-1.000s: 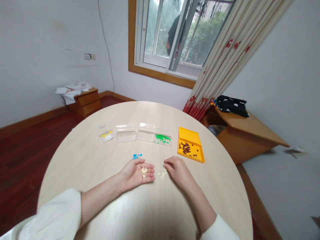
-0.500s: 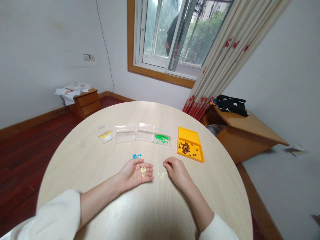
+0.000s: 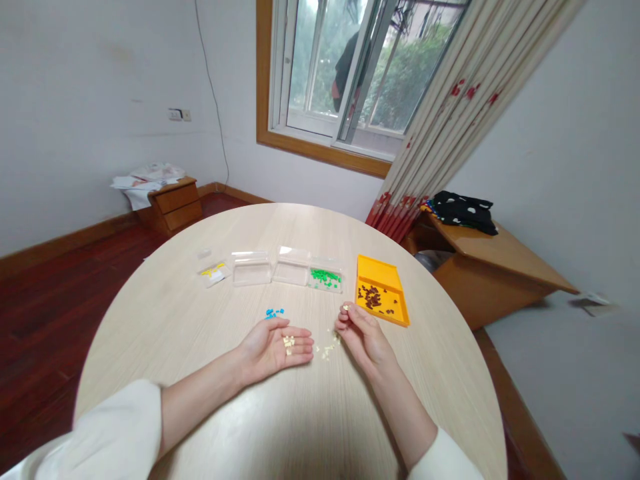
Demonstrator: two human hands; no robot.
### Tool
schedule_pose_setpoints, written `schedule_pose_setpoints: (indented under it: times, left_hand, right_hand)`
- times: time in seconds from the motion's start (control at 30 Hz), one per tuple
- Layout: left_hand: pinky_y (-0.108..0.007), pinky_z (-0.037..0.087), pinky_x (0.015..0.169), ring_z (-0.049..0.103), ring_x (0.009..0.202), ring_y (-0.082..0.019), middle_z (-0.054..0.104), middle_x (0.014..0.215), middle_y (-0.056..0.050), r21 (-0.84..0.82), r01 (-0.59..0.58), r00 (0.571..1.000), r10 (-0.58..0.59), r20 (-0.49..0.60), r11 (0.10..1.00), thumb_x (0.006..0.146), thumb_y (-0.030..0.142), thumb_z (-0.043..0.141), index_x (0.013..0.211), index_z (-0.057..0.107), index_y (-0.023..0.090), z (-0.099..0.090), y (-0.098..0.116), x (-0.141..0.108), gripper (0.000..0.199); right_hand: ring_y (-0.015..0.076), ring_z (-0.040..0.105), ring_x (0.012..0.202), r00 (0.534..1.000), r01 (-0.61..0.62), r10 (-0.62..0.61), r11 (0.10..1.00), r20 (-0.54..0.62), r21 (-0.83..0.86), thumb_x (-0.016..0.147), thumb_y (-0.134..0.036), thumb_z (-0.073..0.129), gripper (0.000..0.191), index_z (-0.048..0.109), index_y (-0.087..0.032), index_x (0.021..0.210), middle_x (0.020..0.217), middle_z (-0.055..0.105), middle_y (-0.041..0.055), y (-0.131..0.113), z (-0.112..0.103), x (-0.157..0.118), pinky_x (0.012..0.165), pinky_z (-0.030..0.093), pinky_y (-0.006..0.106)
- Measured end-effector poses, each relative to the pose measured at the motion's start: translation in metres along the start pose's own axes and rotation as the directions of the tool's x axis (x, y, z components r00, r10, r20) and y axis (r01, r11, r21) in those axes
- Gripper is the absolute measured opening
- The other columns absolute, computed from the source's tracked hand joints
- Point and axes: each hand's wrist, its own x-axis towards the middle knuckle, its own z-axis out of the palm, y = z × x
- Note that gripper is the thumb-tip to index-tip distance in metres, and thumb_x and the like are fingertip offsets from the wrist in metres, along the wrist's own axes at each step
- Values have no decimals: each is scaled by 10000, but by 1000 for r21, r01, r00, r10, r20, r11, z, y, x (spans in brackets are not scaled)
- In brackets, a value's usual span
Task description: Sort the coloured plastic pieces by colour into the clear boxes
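Note:
My left hand (image 3: 277, 348) lies palm up over the table, fingers stretched out and slightly cupped. Several tiny pale yellow pieces (image 3: 289, 344) rest on its fingers. To the right, my right hand (image 3: 364, 333) is raised, pinching one pale yellow piece (image 3: 345, 307) between thumb and fingertip. Between the hands, more loose pale yellow pieces (image 3: 327, 351) are scattered on the table, some close under the right fingers. Small blue pieces (image 3: 274, 313) lie just beyond my left thumb, partly hidden by it.
On the round table (image 3: 200, 373) stand clear open boxes (image 3: 251, 272), one with green pieces (image 3: 325, 277). A yellow open case (image 3: 383, 270) holds dark brown pieces (image 3: 371, 297). A small bag with yellow pieces (image 3: 213, 272) lies left. Beyond are a window and curtain (image 3: 450, 100).
My right hand has lifted and turned from the scattered pieces, now showing a pale yellow piece in its pinch. My left hand has shifted slightly right, still bearing its pieces.

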Motion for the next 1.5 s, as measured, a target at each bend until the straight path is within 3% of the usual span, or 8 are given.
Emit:
schedule_pose_setpoints:
  times: [0.1, 0.23, 0.43, 0.57, 0.7, 1.27, 1.4, 1.5]
  left_hand:
    - [-376, 440, 845, 659, 742, -249, 680, 776, -199, 3, 20, 999, -20, 26, 1000, 788, 251, 440, 891, 605, -39, 0, -3, 0, 349]
    - [-377, 439, 835, 659, 728, -248, 679, 772, -199, -9, 35, 999, -35, 21, 999, 789, 242, 428, 845, 615, -34, 2, -7, -1, 338]
    - [-357, 448, 815, 658, 712, -234, 677, 752, -192, -13, 39, 999, -39, 10, 999, 790, 208, 419, 880, 608, -50, 2, -6, -1, 333]
    - [-350, 452, 810, 656, 699, -225, 676, 728, -181, -11, 32, 999, -32, -7, 999, 790, 201, 422, 867, 609, -37, 2, -5, -2, 312]
    - [-357, 459, 796, 654, 675, -227, 672, 717, -183, 4, 27, 999, -27, -38, 1000, 796, 207, 409, 855, 612, -42, 5, -5, -2, 326]
    - [-356, 465, 786, 650, 670, -224, 668, 714, -180, 11, 7, 1000, -7, -28, 1000, 795, 230, 417, 870, 604, -41, 2, -3, 0, 337]
    - [-351, 464, 796, 653, 692, -222, 672, 727, -178, 5, 12, 1000, -12, 22, 1000, 790, 232, 440, 885, 601, -29, -2, -3, 2, 321]
    - [-353, 466, 796, 655, 700, -227, 673, 727, -182, -4, 10, 999, -10, 39, 1000, 790, 231, 448, 882, 603, -32, -3, -3, 2, 319]
  right_hand:
    - [66, 489, 572, 997, 57, -43, 974, 69, -218, 559, -350, 796, 227, 702, -197, 700, 634, 599, -22, 3, 9, -10, 550, 392, 189]
    - [125, 558, 673, 966, 209, -86, 811, 243, -547, 668, -369, 705, 186, 724, -195, 730, 726, 661, 26, 8, 23, -21, 624, 424, 244]
    - [159, 584, 697, 947, 316, -159, 625, 280, -714, 747, -346, 593, 211, 708, -171, 767, 763, 680, 56, 2, 18, -16, 635, 436, 276]
    - [178, 589, 702, 936, 332, -233, 339, 263, -880, 750, -269, 571, 161, 692, -163, 742, 741, 678, 65, -9, -2, -6, 666, 432, 297]
    - [190, 609, 743, 954, 268, -166, 116, 248, -956, 742, -188, 559, 140, 692, -151, 761, 774, 688, 80, -14, -18, -3, 719, 440, 310]
    - [152, 596, 679, 965, 249, -44, -159, 258, -955, 745, -50, 475, 225, 679, -139, 711, 728, 673, 69, -3, -2, -9, 641, 414, 234]
    - [143, 585, 645, 958, 273, -53, -140, 282, -952, 723, -45, 468, 233, 677, -143, 688, 693, 665, 60, -3, -3, -9, 615, 405, 227]
    - [137, 569, 611, 957, 282, -59, -31, 284, -959, 703, -71, 493, 202, 678, -143, 670, 654, 654, 47, -3, -7, -7, 589, 401, 232]
